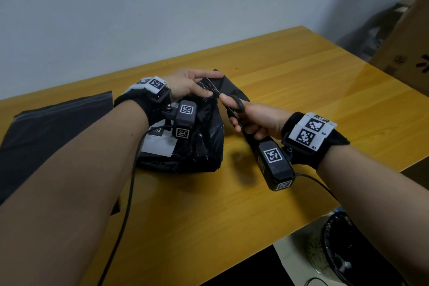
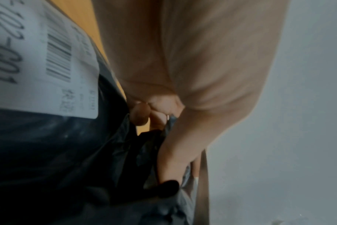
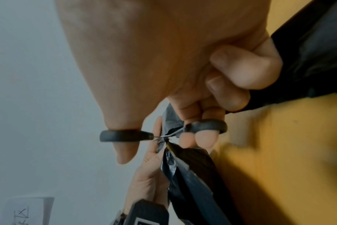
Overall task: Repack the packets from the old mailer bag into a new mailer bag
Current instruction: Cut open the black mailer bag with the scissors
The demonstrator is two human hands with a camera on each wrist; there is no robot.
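Observation:
The old black mailer bag [image 1: 199, 146] stands crumpled mid-table, with a white shipping label [image 1: 157, 141] on its side; the label [image 2: 38, 60] fills the upper left of the left wrist view. My left hand [image 1: 214, 83] pinches the bag's top edge between thumb and fingers. My right hand [image 1: 229, 110] holds black-handled scissors [image 1: 238, 105], thumb in one loop [image 3: 125, 135] and fingers in the other. The blades meet the bag's edge [image 3: 171, 152] just beside my left fingers [image 3: 148, 175]. A flap of black bag film [image 1: 234, 87] hangs under my right hand. No packets are visible.
A flat dark grey mailer bag [image 1: 58, 127] lies at the table's left. The yellow wooden table [image 1: 301, 90] ends close on the right, with a cardboard box [image 1: 406, 42] past it and a lined bin [image 1: 348, 251] below the front right corner. Wrist-camera cables trail toward me.

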